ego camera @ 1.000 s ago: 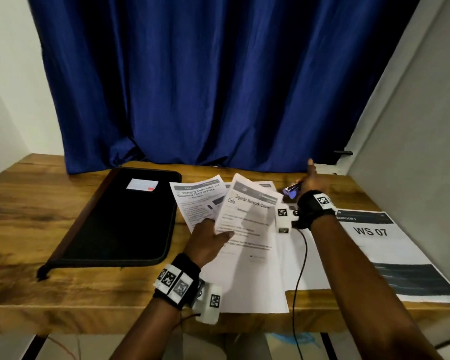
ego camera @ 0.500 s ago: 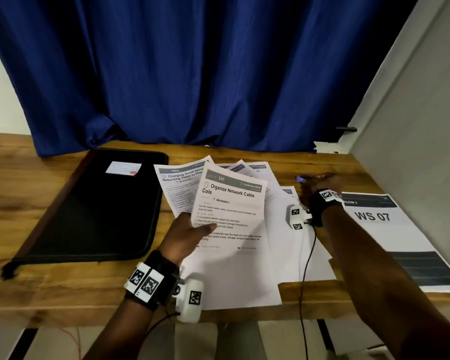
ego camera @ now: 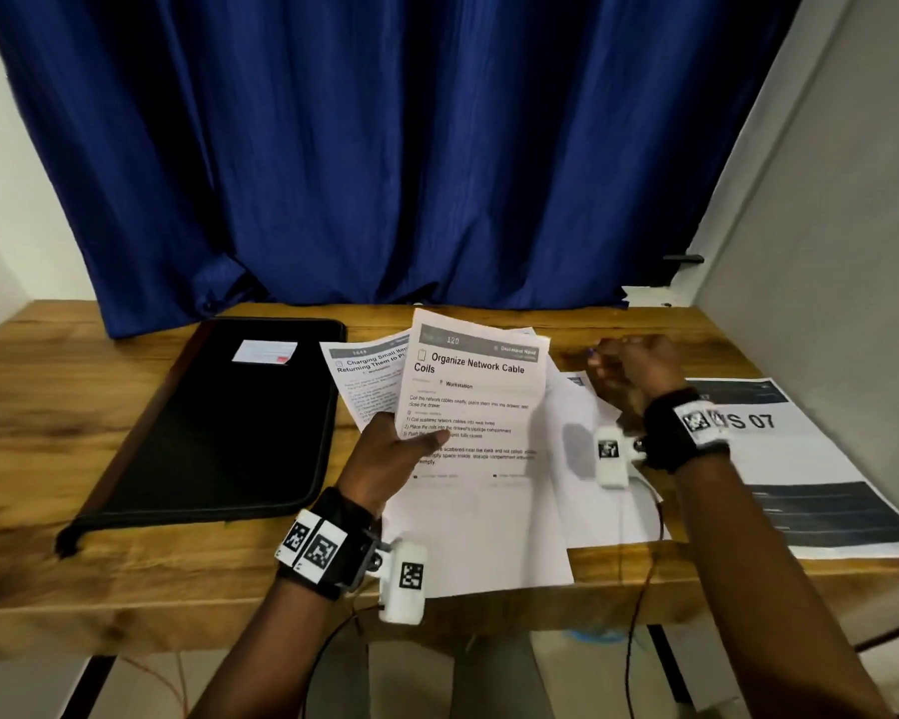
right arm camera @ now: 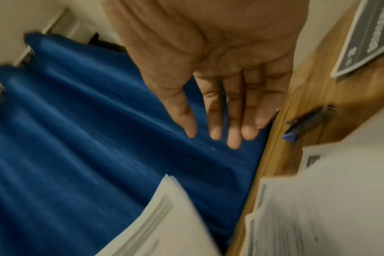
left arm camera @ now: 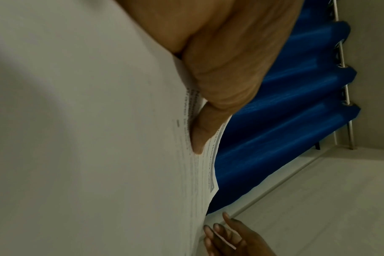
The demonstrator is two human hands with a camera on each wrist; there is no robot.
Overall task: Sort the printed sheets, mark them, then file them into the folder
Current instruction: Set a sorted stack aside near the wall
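My left hand (ego camera: 398, 456) holds up a small fan of printed sheets, thumb (left arm camera: 205, 124) pressed on the front one. The top sheet (ego camera: 476, 391) reads "Organize Network Cable Coils"; a "Charging Small Items" sheet (ego camera: 367, 373) peeks out behind it. More sheets (ego camera: 592, 495) lie spread on the table under and right of them. My right hand (ego camera: 631, 373) hovers over the far right of the spread, fingers straight and holding nothing (right arm camera: 226, 107). A blue-capped pen (right arm camera: 307, 121) lies on the wood just beside it. The black zip folder (ego camera: 219, 428) lies closed at the left.
The wooden table (ego camera: 74, 391) ends at a blue curtain (ego camera: 411, 147) behind and a grey wall at the right. A "WS 07" placard (ego camera: 810, 459) lies flat at the right edge. A white label (ego camera: 265, 351) sits on the folder. Wrist cables hang off the front edge.
My left hand has lifted the sheets more upright. My right hand has pulled back from the far edge and opened; the pen now lies on the table.
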